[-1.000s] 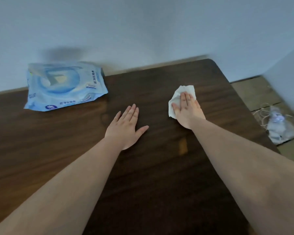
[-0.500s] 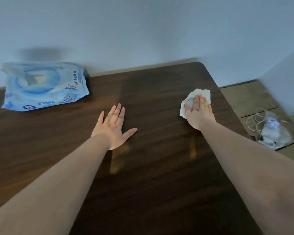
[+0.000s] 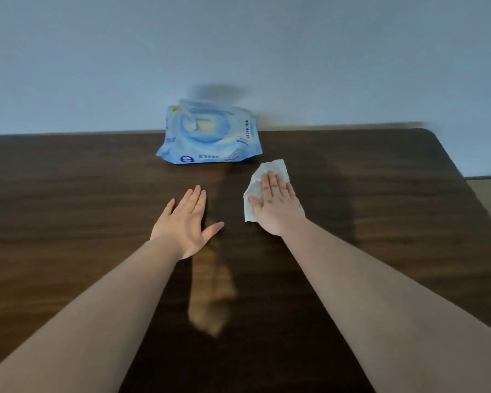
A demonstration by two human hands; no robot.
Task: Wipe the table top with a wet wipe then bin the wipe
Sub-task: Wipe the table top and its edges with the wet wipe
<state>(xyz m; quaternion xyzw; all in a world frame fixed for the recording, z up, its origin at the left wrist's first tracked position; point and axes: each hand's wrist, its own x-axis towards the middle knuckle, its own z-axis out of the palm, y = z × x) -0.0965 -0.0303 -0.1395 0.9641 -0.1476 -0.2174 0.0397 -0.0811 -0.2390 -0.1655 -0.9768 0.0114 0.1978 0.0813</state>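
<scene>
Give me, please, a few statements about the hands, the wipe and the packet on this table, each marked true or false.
1. The right hand presses flat on the white wipe. True.
2. The left hand holds the blue wipes packet. False: it lies flat and empty on the dark wooden table, apart from the packet.
3. The packet lies at the table's far edge, by the wall. True.
4. The wipe is rolled into a tight ball. False: it is spread out, with creases, under the palm and fingers.
5. The wipe lies to the left of the left hand. False: it lies to its right.
</scene>
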